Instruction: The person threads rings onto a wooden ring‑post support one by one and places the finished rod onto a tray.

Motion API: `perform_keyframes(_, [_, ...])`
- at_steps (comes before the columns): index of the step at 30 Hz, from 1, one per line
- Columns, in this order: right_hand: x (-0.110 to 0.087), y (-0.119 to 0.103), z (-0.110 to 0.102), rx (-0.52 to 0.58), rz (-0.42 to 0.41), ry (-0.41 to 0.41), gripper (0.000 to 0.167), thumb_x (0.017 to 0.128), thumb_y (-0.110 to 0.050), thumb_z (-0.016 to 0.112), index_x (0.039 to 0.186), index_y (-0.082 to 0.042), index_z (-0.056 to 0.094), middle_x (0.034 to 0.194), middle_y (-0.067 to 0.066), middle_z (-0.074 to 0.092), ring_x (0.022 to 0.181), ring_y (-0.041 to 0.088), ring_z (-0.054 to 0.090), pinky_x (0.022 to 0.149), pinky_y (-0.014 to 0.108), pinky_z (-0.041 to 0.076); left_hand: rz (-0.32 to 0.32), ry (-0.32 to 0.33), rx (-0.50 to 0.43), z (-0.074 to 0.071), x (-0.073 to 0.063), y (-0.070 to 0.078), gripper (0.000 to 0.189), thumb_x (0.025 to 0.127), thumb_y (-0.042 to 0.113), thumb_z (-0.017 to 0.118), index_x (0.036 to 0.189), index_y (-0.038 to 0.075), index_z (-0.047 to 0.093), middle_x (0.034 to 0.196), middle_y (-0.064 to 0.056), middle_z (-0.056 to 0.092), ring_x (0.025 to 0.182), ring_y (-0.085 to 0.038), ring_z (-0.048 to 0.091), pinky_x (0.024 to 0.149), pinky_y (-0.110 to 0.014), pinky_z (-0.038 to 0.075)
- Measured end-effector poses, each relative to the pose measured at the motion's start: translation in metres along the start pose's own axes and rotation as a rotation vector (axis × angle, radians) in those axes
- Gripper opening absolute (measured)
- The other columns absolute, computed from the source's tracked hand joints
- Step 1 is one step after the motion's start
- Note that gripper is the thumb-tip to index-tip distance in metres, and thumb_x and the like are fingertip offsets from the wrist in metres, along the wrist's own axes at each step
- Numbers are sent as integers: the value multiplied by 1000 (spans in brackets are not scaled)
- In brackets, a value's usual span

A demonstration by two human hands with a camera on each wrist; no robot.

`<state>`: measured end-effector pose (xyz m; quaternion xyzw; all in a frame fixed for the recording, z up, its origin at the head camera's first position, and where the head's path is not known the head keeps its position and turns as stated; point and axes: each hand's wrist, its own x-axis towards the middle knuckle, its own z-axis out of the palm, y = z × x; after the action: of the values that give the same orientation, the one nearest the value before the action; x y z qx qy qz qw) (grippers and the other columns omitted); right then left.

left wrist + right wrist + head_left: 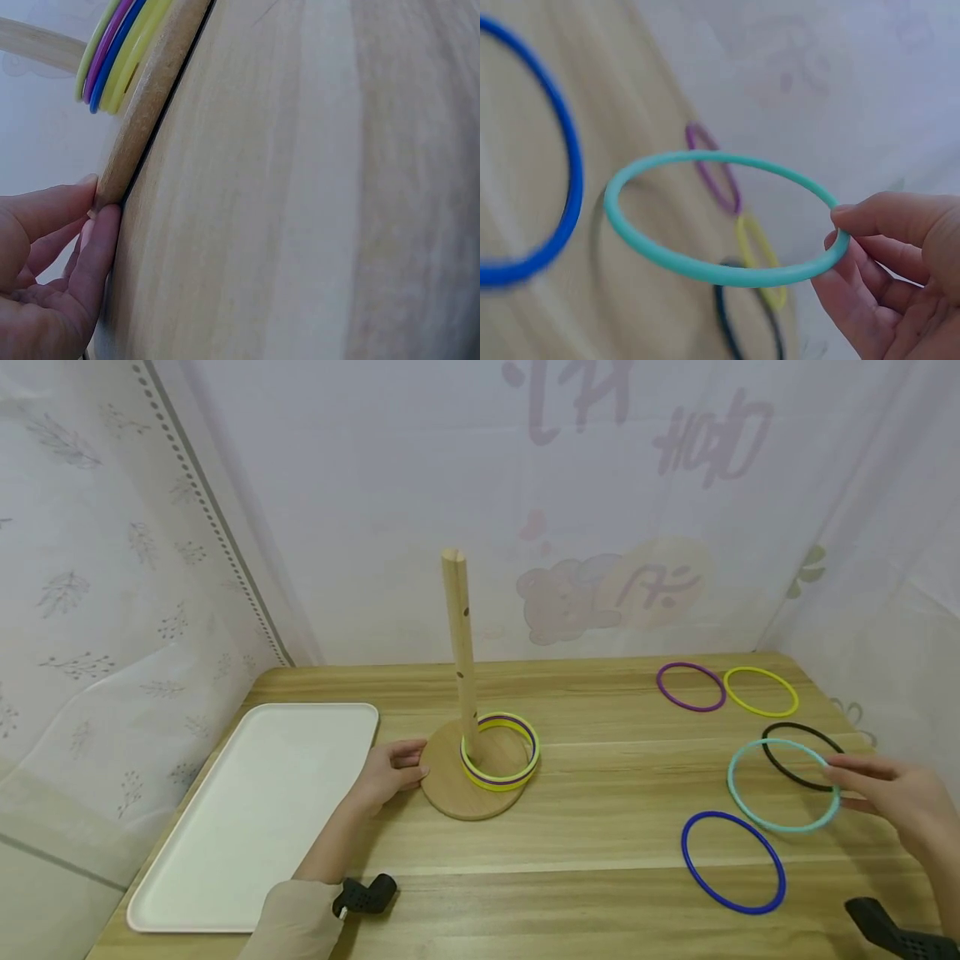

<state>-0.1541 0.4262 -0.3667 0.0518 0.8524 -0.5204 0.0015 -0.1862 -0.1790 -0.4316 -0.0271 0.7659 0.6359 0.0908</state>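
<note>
My right hand (903,802) pinches a light turquoise ring (705,270) by its edge between thumb and fingers. In the right wrist view the ring is held up off the table, and in the head view it overlaps a black ring (798,777). With thumb and fingertips, my left hand (384,777) grips the left edge of a round wooden base (450,802). An upright wooden post (461,643) rises from this base. Around the post's foot lies a stack of several rings (498,786), coloured yellow, blue, purple and yellow-green in the left wrist view.
Nearest me on the right lies a blue ring (776,860). Farther back are a purple ring (663,689) and a yellow ring (791,689), side by side. A white tray (255,818) takes up the table's left side. Behind the wooden table (585,827) hangs a printed curtain (375,527).
</note>
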Motion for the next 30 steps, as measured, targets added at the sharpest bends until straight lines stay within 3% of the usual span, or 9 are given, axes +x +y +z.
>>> perform_keyframes(9, [4,-88,35,-153,-161,12,17,85,-19,67,102,-16,68,83,-20,64,70,3,62,58,19,55,0,2,-2,0,-1,0,47,83,-9,60,128,-10,46,116,-25,49,105,-30,49,73,-28,56])
perform_keyframes(18, [4,-181,82,-122,-367,32,27,81,-14,71,107,-4,68,84,-15,68,71,4,65,61,16,54,-2,1,3,2,-1,-1,47,83,-9,61,128,-9,46,114,-24,52,101,-26,52,73,-28,56])
perform_keyframes(21, [3,-208,97,-82,-472,49,26,80,-9,72,104,-2,68,82,-14,68,70,4,65,60,15,54,-1,-1,2,2,-1,0,47,83,-9,60,128,-9,46,115,-24,51,102,-27,51,74,-28,56])
perform_keyframes(26, [5,-254,123,152,-712,-16,21,77,8,68,98,7,68,86,0,69,73,8,65,60,23,55,2,7,1,1,-2,0,46,83,-10,60,127,-10,46,114,-24,51,102,-28,51,73,-28,56])
perform_keyframes(30, [6,-289,143,325,-839,-68,20,74,14,67,94,10,68,86,6,69,74,12,65,59,25,56,-2,14,1,1,-2,1,47,83,-10,60,127,-10,46,113,-23,52,99,-24,52,73,-27,56])
